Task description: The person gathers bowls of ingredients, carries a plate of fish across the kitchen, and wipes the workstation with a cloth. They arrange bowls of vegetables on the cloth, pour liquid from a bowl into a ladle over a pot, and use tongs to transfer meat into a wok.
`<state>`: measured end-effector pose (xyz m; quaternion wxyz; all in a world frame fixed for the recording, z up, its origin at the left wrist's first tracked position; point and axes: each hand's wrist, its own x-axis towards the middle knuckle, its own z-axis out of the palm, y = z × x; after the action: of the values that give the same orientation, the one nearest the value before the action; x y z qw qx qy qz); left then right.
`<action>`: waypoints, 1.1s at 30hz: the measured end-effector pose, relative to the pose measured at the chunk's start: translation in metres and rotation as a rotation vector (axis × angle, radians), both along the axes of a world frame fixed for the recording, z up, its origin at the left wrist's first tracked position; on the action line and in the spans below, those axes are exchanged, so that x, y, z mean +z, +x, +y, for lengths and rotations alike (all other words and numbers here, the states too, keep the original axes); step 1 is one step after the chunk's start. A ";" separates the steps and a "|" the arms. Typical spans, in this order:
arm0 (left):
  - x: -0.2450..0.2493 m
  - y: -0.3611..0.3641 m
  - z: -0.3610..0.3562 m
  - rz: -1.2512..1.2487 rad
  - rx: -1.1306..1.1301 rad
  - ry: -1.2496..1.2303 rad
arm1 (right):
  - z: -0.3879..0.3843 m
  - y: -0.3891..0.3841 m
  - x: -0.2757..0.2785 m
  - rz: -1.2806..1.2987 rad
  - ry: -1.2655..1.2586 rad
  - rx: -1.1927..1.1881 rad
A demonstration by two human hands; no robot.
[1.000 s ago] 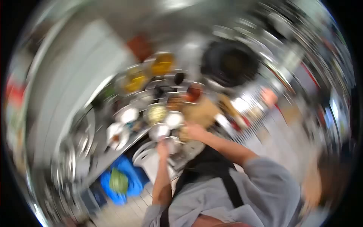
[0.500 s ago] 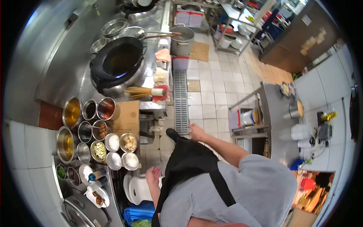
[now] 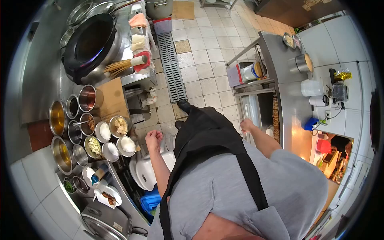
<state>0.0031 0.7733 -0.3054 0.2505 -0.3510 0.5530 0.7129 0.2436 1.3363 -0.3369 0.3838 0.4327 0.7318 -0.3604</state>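
Note:
My left hand (image 3: 154,140) hangs with loosely bent fingers, partly apart and holding nothing. It is beside the metal bowls and above a white plastic stool (image 3: 149,170). My right hand (image 3: 247,125) is out on the other side, near the steel shelf unit, its fingers curled in with nothing visible in them. Nearest my left hand are a bowl of white powder (image 3: 127,147) and a bowl of pale chunks (image 3: 120,126). A bowl of chopped pieces (image 3: 93,147) stands farther left.
A black wok (image 3: 90,44) sits on the stove at upper left, with a bamboo brush (image 3: 122,66) beside it. A floor drain grate (image 3: 171,66) runs ahead of my feet. The steel counter (image 3: 294,100) on the right has a pot (image 3: 301,63) on it.
The view has shifted and turned, so the stove and bowls sit farther up and left. My right hand has moved from near the drain grate to beside the right shelf unit.

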 end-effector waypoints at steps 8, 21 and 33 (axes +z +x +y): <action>0.044 -0.035 0.033 0.046 -0.219 -0.189 | -0.016 -0.079 0.022 0.231 -0.024 -0.090; 0.057 -0.056 0.145 -0.062 -0.366 -0.272 | 0.206 -0.147 0.015 0.292 0.701 0.332; 0.049 -0.044 0.352 -0.203 -0.558 -0.230 | 0.385 -0.200 -0.098 -0.057 0.682 0.402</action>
<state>-0.0410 1.1254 -0.2563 0.4489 -0.2811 0.6770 0.5110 0.0436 1.7214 -0.4353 0.3012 0.3931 0.8688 -0.0023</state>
